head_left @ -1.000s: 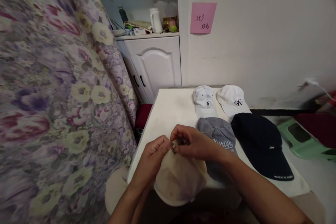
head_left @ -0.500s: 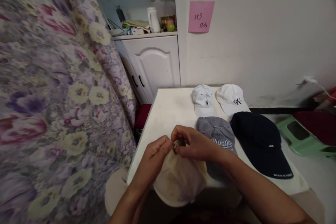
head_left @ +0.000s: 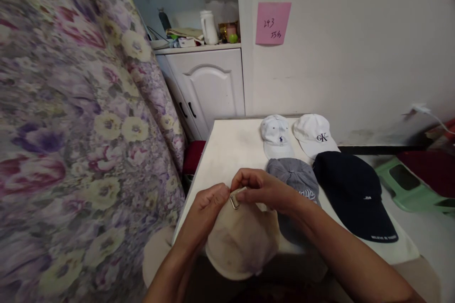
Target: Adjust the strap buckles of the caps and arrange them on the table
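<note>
Both hands hold a beige cap (head_left: 245,241) above the table's near edge. A small metal buckle (head_left: 234,201) shows on its strap, between the hands. My left hand (head_left: 209,206) is closed on the cap's left rim, thumb on top. With its fingers pinched, my right hand (head_left: 261,189) grips the strap beside the buckle; part of the strap is hidden under the fingers. Just right of my right hand lies a grey cap (head_left: 293,175) with white lettering, partly covered by my forearm. A large dark navy cap (head_left: 348,189) rests beyond it.
Two white caps, one with a small dark emblem (head_left: 275,132) and one with black letters (head_left: 313,132), sit at the back of the white table (head_left: 231,144). A floral curtain (head_left: 88,151) hangs at left. Right of the table stands a green stool (head_left: 408,194).
The buckle, mostly covered before, now shows plainly. My right fingers have shifted slightly along the strap. The other caps stay where they were.
</note>
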A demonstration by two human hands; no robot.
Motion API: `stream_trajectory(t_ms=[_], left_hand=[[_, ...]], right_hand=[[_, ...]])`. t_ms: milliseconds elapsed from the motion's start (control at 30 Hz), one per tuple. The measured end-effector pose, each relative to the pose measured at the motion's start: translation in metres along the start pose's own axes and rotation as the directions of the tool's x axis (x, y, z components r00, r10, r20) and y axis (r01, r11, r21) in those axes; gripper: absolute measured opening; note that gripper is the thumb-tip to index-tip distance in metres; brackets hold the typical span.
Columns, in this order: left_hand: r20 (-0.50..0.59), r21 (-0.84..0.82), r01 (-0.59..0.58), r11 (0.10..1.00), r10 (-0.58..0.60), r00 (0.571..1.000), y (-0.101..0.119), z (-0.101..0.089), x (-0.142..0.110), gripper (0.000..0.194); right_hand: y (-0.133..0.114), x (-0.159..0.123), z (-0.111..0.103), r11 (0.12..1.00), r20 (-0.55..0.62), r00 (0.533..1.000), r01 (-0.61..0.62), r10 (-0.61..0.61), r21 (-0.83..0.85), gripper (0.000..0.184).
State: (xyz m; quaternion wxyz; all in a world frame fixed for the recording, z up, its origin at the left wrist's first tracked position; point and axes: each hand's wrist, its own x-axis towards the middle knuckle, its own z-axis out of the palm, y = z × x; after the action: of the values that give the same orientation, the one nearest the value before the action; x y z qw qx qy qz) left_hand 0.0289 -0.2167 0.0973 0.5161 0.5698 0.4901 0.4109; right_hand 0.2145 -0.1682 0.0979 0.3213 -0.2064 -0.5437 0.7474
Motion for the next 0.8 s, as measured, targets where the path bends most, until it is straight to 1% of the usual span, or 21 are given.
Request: stream_trajectory(t_ms=[33, 100, 200, 333, 433, 533, 600, 667, 733, 800], left_hand=[[0.016, 0.012, 0.003, 1.0, -0.003, 1.0, 0.0, -0.001, 0.0, 0.048], [0.057, 0.019, 0.046, 0.999, -0.047, 0.997, 0.002, -0.002, 0.001, 0.045], [0.091, -0.032, 0.127, 0.991, -0.123, 0.988, 0.004, -0.003, 0.0, 0.038], [0.108, -0.165, 0.141, 0.976, -0.124, 0.986, 0.006, -0.006, -0.003, 0.037], [0.141, -0.273, 0.159, 0.949, -0.124, 0.982, 0.009, -0.008, -0.007, 0.037], [0.179, -0.366, 0.179, 0.913, -0.119, 0.977, 0.015, -0.01, -0.009, 0.036], [0.23, -0.387, 0.218, 0.896, -0.136, 0.964, 0.019, -0.012, -0.009, 0.034], [0.297, -0.374, 0.272, 0.887, -0.163, 0.941, 0.022, -0.013, -0.009, 0.032], [0.351, -0.358, 0.306, 0.882, -0.177, 0.92, 0.023, -0.013, -0.009, 0.033], [0.379, -0.368, 0.318, 0.873, -0.172, 0.909, 0.023, -0.015, -0.008, 0.033]], right_hand=[[0.001, 0.001, 0.0, 1.0, -0.008, 1.0, 0.005, -0.005, -0.001, 0.025], [0.001, 0.001, 0.0, 1.0, -0.016, 1.0, 0.02, -0.02, -0.009, 0.024], [0.0, 0.0, -0.004, 1.0, 0.013, 1.0, 0.025, -0.025, -0.008, 0.021], [-0.002, -0.002, -0.013, 1.0, 0.089, 0.996, 0.001, -0.003, 0.03, 0.023], [-0.004, -0.003, -0.018, 0.995, 0.104, 0.994, 0.017, -0.027, 0.099, 0.025], [-0.008, -0.003, -0.017, 0.984, 0.126, 0.99, 0.035, -0.057, 0.174, 0.023], [-0.011, -0.001, -0.015, 0.975, 0.134, 0.988, 0.049, -0.08, 0.217, 0.021], [-0.013, 0.001, -0.013, 0.968, 0.139, 0.985, 0.062, -0.098, 0.242, 0.02], [-0.014, 0.002, -0.012, 0.968, 0.154, 0.982, 0.066, -0.106, 0.242, 0.02], [-0.012, 0.003, -0.015, 0.972, 0.181, 0.978, 0.061, -0.103, 0.225, 0.022]])
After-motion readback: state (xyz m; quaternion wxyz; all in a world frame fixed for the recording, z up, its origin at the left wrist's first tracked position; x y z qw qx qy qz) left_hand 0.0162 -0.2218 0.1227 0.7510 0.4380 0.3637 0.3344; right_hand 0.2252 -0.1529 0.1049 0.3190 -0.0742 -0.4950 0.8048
